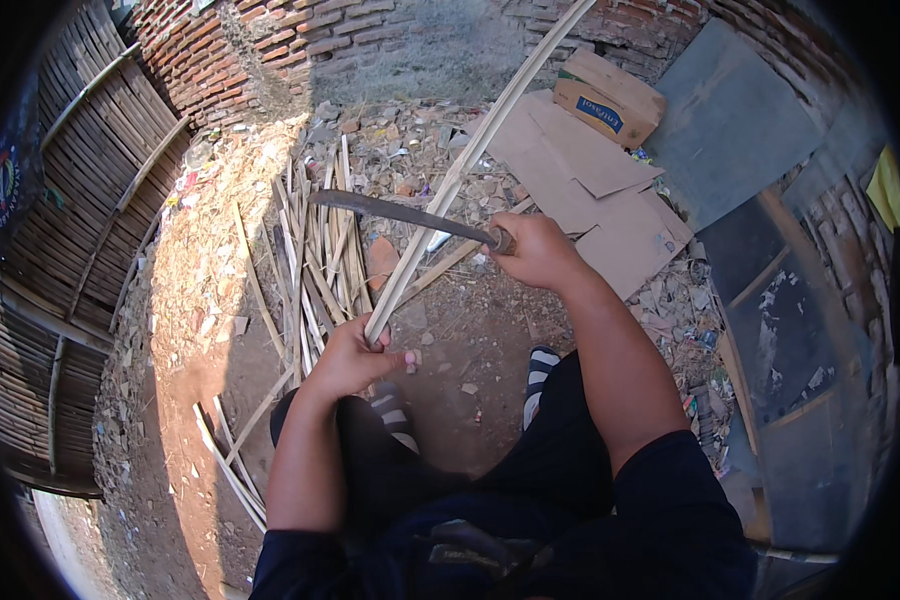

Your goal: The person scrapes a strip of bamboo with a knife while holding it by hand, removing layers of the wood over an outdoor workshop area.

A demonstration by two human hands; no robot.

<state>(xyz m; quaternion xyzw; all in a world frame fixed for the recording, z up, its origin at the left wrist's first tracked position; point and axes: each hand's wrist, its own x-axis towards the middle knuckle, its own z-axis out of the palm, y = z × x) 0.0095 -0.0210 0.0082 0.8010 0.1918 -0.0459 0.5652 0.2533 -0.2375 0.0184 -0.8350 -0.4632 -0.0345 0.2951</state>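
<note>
My left hand (348, 360) grips the lower end of a long pale bamboo strip (460, 170), which slants up and to the right past the top edge. In my right hand (538, 252) is the handle of a machete (395, 208) with a dark blade, curved at its tip. The blade points left and crosses the strip partway along; whether it bites into the bamboo I cannot tell. Past my left hand lies a loose pile of split bamboo strips (315, 250) on the ground.
A brown cardboard box (610, 98) and flattened cardboard (560, 165) lie at the back right, beside grey sheets (725, 120). A brick wall (360, 40) stands behind, a bamboo slat panel (100, 150) at left. More strips (232, 465) lie by my left leg. Rubble covers the ground.
</note>
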